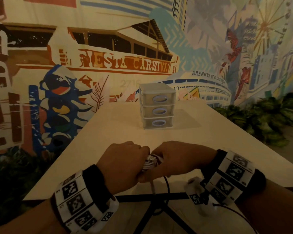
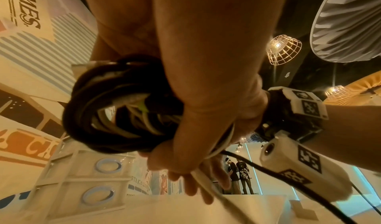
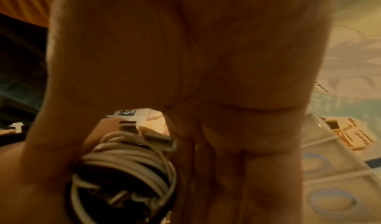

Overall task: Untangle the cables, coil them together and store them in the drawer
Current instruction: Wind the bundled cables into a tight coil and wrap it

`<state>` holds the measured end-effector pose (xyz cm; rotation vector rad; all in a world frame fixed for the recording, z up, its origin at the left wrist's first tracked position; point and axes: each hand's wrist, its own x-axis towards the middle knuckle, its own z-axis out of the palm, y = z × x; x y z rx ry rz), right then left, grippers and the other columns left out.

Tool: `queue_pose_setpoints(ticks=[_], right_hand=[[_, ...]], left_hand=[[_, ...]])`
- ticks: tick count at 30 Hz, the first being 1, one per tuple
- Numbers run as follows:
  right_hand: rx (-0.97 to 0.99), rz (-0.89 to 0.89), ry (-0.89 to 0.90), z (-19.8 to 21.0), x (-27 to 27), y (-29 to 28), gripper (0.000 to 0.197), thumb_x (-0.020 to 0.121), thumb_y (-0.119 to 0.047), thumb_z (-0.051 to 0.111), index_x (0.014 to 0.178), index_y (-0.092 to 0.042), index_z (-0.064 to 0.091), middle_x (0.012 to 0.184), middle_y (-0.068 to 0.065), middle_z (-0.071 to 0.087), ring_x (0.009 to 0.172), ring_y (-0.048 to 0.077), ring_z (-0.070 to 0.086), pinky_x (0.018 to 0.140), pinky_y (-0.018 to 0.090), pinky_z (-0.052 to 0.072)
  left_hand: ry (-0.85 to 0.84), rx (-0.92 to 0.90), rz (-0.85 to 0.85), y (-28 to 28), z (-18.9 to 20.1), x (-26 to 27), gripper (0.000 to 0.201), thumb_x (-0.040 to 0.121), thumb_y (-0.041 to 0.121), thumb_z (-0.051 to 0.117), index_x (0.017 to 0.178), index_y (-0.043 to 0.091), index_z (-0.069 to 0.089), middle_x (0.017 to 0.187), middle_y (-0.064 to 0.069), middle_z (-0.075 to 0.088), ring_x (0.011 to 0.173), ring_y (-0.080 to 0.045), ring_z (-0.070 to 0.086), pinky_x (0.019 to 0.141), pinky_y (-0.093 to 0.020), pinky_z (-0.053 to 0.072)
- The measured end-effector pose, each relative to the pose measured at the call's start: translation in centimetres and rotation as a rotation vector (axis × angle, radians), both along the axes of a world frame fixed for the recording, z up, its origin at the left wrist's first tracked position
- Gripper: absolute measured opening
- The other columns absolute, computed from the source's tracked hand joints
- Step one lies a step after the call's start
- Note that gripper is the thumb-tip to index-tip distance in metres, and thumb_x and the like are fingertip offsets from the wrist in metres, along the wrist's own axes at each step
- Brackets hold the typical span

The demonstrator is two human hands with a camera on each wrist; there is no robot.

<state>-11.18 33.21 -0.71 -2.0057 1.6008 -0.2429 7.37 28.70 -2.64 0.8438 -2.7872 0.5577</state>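
Note:
A bundle of coiled black and white cables [image 1: 150, 163] sits between my two hands above the near part of the table. My left hand [image 1: 125, 162] grips the coil [image 2: 115, 106] from the left. My right hand [image 1: 178, 159] holds its other side, fingers curled round the loops [image 3: 123, 167]. USB plugs [image 3: 132, 126] stick out at the top of the coil. A loose white end and a black end [image 1: 166, 184] hang below the hands over the table edge. The clear three-drawer unit [image 1: 156, 108] stands farther back on the table, all drawers closed.
The pale table [image 1: 108, 135] ends at a near edge just under my wrists, with black legs [image 1: 152, 210] below. A painted mural wall stands behind and green plants [image 1: 260, 119] lie to the right. Two people stand far off in the left wrist view.

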Motion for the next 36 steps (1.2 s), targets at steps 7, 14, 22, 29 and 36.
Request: queue_pose_setpoints(ticks=[7,14,22,29,36], right_hand=[[0.075,-0.094,0.027,-0.5,2.1,-1.8,0.02,0.08,-0.029,0.083,0.087,-0.011,0.076,0.084,0.005,0.075,0.065,0.013,0.071,0.068,0.025,0.061],[0.293,0.0,0.03,-0.1,1.6,-1.6,0.016,0.081,-0.028,0.084,0.091,-0.019,0.077,0.075,-0.012,0.072,0.081,0.007,0.073,0.076,0.028,0.06],[0.242,-0.036,0.068,1.4,2.0,-2.4,0.023,0.083,-0.015,0.081,0.103,-0.005,0.077,0.094,0.011,0.077,0.08,0.016,0.072,0.081,0.032,0.062],[0.132,-0.054,0.117,0.6,2.1,-1.2,0.019,0.082,-0.02,0.077,0.066,-0.025,0.067,0.062,-0.008,0.067,0.054,0.004,0.065,0.064,0.024,0.054],[0.103,-0.039,0.085,0.9,1.6,-0.7,0.013,0.083,-0.023,0.076,0.093,-0.014,0.076,0.086,0.003,0.075,0.063,0.008,0.069,0.074,0.028,0.061]], left_hand=[[-0.024,-0.007,0.137,0.5,0.4,-1.6,0.028,0.088,0.042,0.054,0.11,0.024,0.053,0.099,0.002,0.062,0.087,-0.021,0.059,0.068,-0.029,0.041],[-0.062,0.072,0.152,2.0,0.0,-1.7,0.018,0.09,0.034,0.054,0.104,0.024,0.057,0.093,0.004,0.064,0.082,-0.02,0.062,0.063,-0.027,0.035],[0.01,0.085,0.225,2.4,1.3,-2.3,0.017,0.092,0.034,0.051,0.104,0.023,0.053,0.096,0.004,0.061,0.087,-0.02,0.061,0.066,-0.028,0.036],[0.06,0.145,0.221,2.4,0.0,-2.1,0.023,0.092,0.029,0.05,0.112,0.02,0.042,0.1,0.002,0.058,0.076,-0.018,0.047,0.065,-0.029,0.036],[0.13,0.159,0.156,2.3,0.4,-1.8,0.043,0.088,0.049,0.054,0.116,0.023,0.035,0.093,0.006,0.051,0.074,-0.013,0.04,0.064,-0.027,0.036]])
